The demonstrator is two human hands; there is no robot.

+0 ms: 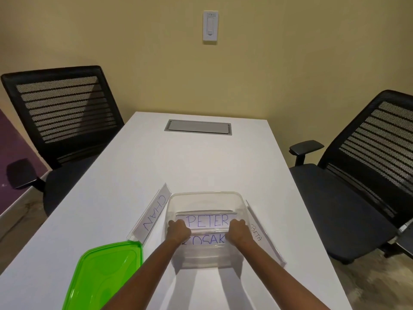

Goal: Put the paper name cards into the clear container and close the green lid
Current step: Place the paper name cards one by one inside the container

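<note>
The clear container stands open on the white table, near me. Both hands reach inside it. My left hand and my right hand grip the two ends of the name card reading PETER, holding it low in the container. A second card, its lettering partly hidden by my hands, lies in the container below the first. The CHAN card rests on the table against the container's left side, and a card ending in BETA lies along the right side. The green lid lies flat at the front left.
A grey cable hatch is set into the white table at the far end. Black mesh office chairs stand at the left and right of the table. A wall switch hangs on the yellow wall.
</note>
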